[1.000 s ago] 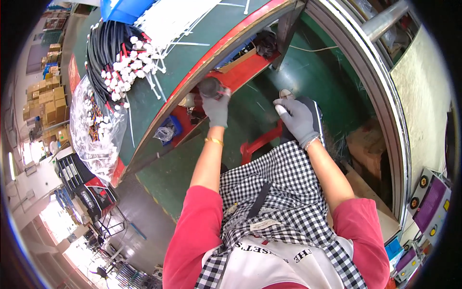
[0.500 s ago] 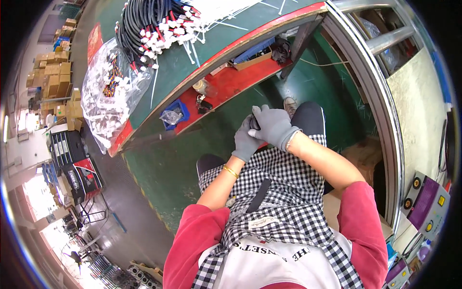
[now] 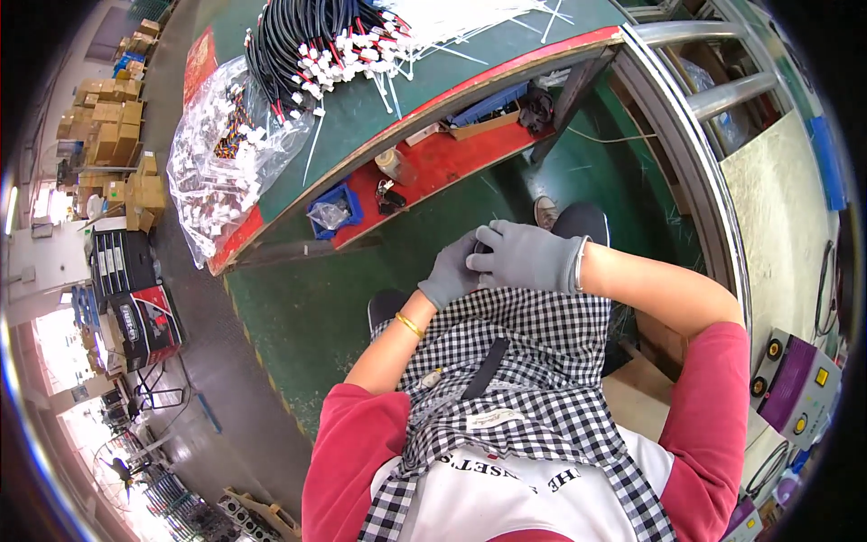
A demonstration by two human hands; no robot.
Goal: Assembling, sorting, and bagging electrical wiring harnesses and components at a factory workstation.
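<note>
Both hands meet over my lap in grey knit gloves. My left hand [image 3: 454, 271] is closed, its fingers curled toward the right hand. Over its fingertips lies my right hand [image 3: 531, 256], its fingers bent and pressed in. A small dark bit shows between them; the gloves hide nearly all of it, so its kind cannot be told. Beneath the hands, a black-and-white checked apron [image 3: 551, 316] covers my lap.
Ahead stands a green workbench [image 3: 361, 126] with a bundle of black cables [image 3: 302, 45], white cable ties [image 3: 395, 95] and a clear bag of white connectors [image 3: 212, 194]. Its red lower shelf [image 3: 433, 167] holds a blue bin [image 3: 339, 212]. A metal frame [image 3: 700, 172] rises at right.
Both hands have come down and closer to my body, still together. My right forearm has swung outward, turning that hand more sideways, and the dark thing shows less.
</note>
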